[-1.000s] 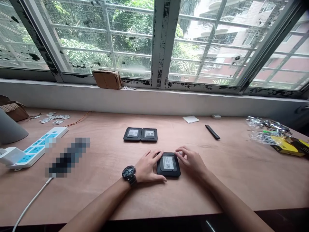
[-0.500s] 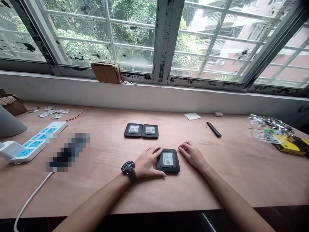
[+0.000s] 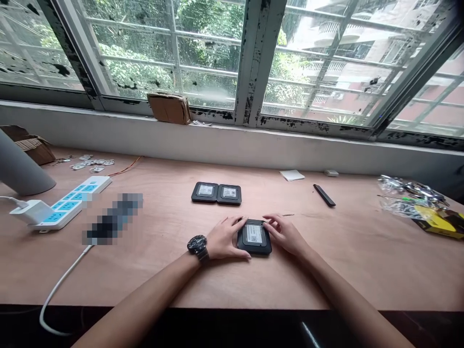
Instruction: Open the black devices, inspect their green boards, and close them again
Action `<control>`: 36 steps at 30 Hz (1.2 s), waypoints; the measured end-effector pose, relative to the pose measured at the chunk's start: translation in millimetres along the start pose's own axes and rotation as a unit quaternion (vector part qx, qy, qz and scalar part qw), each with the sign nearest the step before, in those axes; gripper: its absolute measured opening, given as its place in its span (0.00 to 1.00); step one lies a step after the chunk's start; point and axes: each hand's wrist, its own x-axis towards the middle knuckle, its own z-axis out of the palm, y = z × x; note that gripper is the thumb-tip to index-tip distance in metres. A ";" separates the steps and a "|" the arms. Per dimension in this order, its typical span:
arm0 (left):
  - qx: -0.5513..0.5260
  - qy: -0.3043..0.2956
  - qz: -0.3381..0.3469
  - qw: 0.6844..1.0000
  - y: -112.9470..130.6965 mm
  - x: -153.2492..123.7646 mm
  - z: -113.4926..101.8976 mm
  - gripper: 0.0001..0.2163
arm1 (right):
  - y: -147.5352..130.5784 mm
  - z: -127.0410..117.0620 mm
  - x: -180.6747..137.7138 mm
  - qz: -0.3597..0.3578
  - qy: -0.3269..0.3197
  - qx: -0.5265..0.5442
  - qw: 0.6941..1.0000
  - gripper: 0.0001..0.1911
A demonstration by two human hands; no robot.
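A square black case [image 3: 261, 247] with a white-labelled panel lies flat on the wooden table. My left hand [image 3: 225, 239], with a black watch [image 3: 197, 245] at the wrist, holds its left side, fingers at the upper edge and thumb by the lower corner. At the upper right edge, the bent fingers of my right hand [image 3: 284, 232] touch the case. A thin stick-like tool [image 3: 289, 214] pokes out behind these fingers; its other end is hidden. Farther back, two similar black cases [image 3: 205, 199] [image 3: 229, 199] lie side by side.
At left stand a white power strip [image 3: 94, 181], a blurred-out object [image 3: 114, 220] with a white cable [image 3: 61, 276], and a grey cylinder [image 3: 25, 166]. Right of my hands lie a black bar [image 3: 324, 195], white paper [image 3: 292, 175], plastic bags [image 3: 402, 205] and a yellow-black box [image 3: 440, 222].
My right hand has come in from beside the case to touch its upper right edge. The thin tool now shows more of its length. My left hand keeps its hold; the view has shifted slightly.
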 end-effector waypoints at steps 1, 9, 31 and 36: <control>0.006 -0.001 -0.006 1.000 0.4 -0.1 0.6 0.56 | -3.9 0.8 1.4 0.007 -0.019 -0.007 1.000 0.15; 0.037 0.018 -0.041 0.998 2.8 1.0 7.4 0.59 | -14.6 -12.6 33.4 0.044 -0.095 -0.083 0.991 0.14; -0.008 0.016 -0.047 0.999 -4.1 -1.5 15.5 0.63 | -17.7 24.6 44.9 0.021 -0.044 -0.217 0.975 0.34; -0.021 0.008 -0.061 0.998 -5.2 -3.5 18.8 0.62 | -19.4 24.3 44.7 0.031 -0.049 -0.219 0.974 0.34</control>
